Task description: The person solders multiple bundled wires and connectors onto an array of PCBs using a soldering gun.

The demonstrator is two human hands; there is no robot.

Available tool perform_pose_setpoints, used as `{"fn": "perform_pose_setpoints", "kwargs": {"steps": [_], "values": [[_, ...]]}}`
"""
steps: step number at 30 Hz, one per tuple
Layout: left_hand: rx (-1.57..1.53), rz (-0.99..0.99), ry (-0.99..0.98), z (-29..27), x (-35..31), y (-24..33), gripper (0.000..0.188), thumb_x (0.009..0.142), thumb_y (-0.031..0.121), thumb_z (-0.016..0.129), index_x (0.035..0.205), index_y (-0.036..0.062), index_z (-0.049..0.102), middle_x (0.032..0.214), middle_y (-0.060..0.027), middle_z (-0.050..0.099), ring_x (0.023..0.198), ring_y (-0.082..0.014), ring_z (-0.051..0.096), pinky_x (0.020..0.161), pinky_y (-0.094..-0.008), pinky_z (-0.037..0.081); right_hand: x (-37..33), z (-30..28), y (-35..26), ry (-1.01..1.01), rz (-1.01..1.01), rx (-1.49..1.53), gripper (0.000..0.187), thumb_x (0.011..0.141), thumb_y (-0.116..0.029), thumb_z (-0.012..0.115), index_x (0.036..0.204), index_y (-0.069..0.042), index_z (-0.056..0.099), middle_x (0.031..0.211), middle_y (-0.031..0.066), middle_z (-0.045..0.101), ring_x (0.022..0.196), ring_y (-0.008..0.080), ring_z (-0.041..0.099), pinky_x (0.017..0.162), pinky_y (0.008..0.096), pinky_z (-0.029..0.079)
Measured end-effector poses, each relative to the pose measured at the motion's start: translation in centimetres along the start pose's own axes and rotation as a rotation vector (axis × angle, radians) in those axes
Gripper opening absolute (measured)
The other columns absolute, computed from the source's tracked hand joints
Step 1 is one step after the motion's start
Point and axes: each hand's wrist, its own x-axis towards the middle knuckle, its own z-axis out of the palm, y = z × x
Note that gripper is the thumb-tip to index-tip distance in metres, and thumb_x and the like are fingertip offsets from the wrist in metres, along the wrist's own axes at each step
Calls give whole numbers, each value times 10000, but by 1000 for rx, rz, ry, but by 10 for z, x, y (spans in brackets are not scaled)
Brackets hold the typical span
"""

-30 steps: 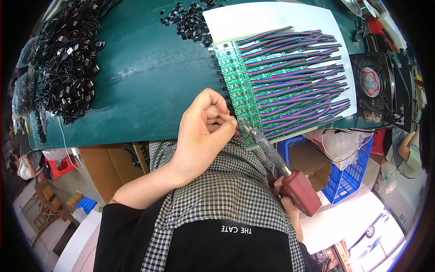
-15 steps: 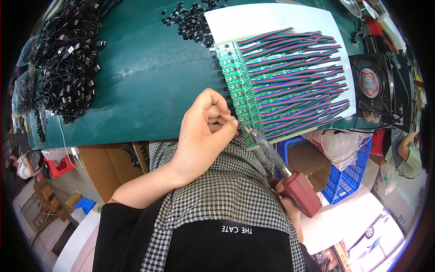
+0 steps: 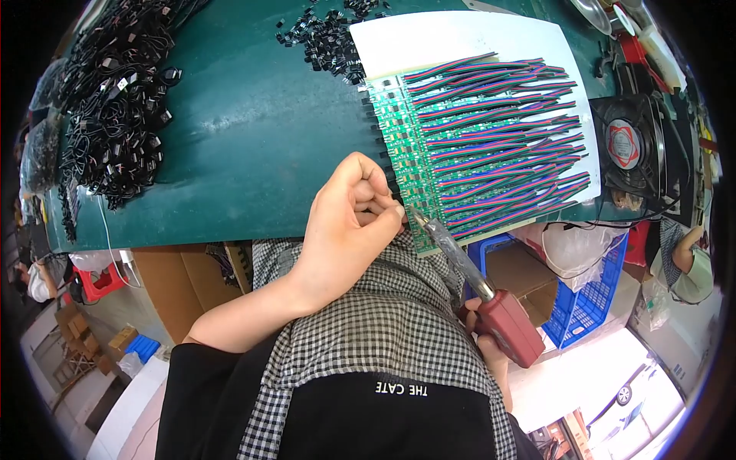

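My right hand [image 3: 492, 354], partly hidden behind the tool, is closed round the dark red handle of a soldering iron [image 3: 510, 328]. The iron's tip meets the left part of a green circuit board panel [image 3: 408, 162], close to its near end. Coloured wires [image 3: 506, 138] run rightward from the board in several bundles, and small black connectors line its left edge. Close to the iron's tip, my left hand [image 3: 341, 222] pinches thumb and forefinger together at that edge. What sits between those fingertips is too small and covered to make out.
Under the panel lies a white sheet [image 3: 468, 38] on the green table [image 3: 253, 123]. Loose black connectors [image 3: 333, 46] are heaped at the back, black cables [image 3: 115, 115] at the left. A fan [image 3: 625, 146] stands on the right, above a blue crate [image 3: 586, 303]. Another person's arm [image 3: 688, 249] shows far right.
The panel, its wires and the white sheet have shifted very slightly toward me in the picture. Both hands and the soldering iron stay almost where they were.
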Motion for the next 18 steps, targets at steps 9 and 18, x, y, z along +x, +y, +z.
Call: {"fn": "perform_pose_setpoints", "kwargs": {"steps": [9,18], "values": [[60,29,7,0,-2,1,215,814,-83,517,910,48,376,811,-38,546,770,-104,584,676,-237,505,20,1,-33,103,-71,-352,293,594,-206,777,764,-66,584,666,46,594,492,165,539,454,309,400],[776,440,360,-66,56,42,173,764,33,622,919,16,546,825,-54,600,720,-115,574,662,-264,463,28,17,-53,150,117,494,709,719,-555,662,1039,47,466,929,115,541,537,145,499,494,258,369]]}}
